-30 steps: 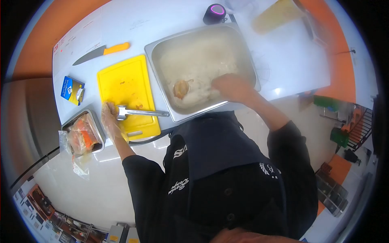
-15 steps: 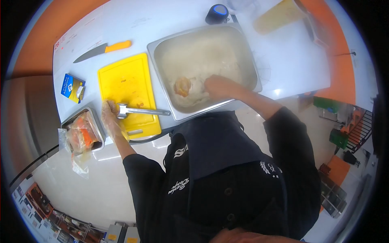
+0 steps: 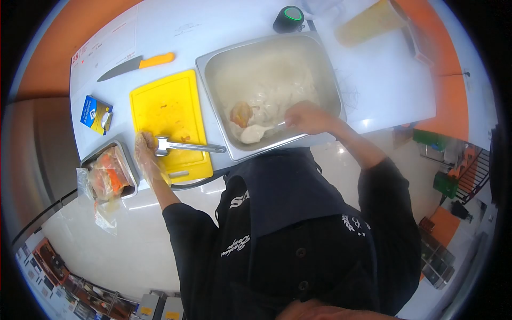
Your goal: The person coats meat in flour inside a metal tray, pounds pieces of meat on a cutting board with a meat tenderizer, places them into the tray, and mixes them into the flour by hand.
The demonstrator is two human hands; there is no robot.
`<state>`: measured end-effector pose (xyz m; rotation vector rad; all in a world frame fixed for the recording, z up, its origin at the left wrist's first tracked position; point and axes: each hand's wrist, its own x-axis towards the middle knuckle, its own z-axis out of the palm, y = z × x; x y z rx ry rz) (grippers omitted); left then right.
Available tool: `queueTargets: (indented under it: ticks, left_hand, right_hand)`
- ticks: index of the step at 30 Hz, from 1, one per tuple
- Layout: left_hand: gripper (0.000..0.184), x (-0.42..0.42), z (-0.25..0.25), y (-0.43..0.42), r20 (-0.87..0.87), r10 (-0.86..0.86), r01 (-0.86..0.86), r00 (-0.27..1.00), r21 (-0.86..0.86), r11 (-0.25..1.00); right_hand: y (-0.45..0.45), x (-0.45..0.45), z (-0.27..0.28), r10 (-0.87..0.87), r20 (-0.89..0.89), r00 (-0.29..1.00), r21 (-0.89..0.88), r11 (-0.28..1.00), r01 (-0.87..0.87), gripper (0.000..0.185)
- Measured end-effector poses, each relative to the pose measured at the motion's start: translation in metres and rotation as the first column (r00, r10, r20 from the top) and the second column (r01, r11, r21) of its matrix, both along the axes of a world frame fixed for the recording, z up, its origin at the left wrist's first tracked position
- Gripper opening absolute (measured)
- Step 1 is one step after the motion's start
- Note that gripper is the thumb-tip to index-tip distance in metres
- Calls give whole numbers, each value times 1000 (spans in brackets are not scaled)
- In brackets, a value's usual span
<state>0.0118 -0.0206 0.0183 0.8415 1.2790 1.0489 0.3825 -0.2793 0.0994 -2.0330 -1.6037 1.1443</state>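
My right hand (image 3: 308, 117) is closed around the handle of a spoon (image 3: 280, 125) at the near side of a deep steel pan (image 3: 337, 88). The spoon's bowl, heaped with white flour (image 3: 253, 134), is low in the pan. Just beyond it, a piece of raw chicken (image 3: 241, 113) lies partly coated in the flour. My left hand (image 3: 144, 151), in a clear plastic glove, rests at the left edge of a yellow cutting board (image 3: 165, 106), fingers stretched out. Beside those fingers a metal meat mallet (image 3: 184, 146) lies across the board.
A knife (image 3: 136, 66) with a yellow handle lies behind the board. Left of the board are a blue and yellow box (image 3: 96, 115) and a steel tray (image 3: 130, 173) with bagged meat (image 3: 108, 176). A dark round device (image 3: 288, 20) and a yellowish container (image 3: 373, 22) stand at the back.
My right hand has drawn back to the right, and the flour-filled spoon now shows beside the chicken. The device's ring light went from blue to green. My left hand stays put.
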Motion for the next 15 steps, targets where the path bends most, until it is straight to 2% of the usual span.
queueTargets:
  ticks: [2,5,8,11,15]
  left_hand:
    - [25,-3,0,-1,13,-38,38,999,11,999]
    - [25,-1,4,-1,-19,-56,56,998,2,998]
    - [25,-13,-11,7,50,-160,158,986,49,986]
    - [26,12,19,-8,-40,7,-6,999,24,1000]
    - [25,4,12,-4,-15,-64,64,998,11,998]
  right_hand:
    - [-2,8,-8,-21,66,998,126,992,12,17]
    - [8,8,-13,-16,472,881,16,1000,10,19]
    - [15,2,-13,-196,491,849,198,974,110,21]
    - [12,-4,-7,-77,438,896,235,971,-31,20]
    - [20,4,-19,-143,548,824,162,985,64,19]
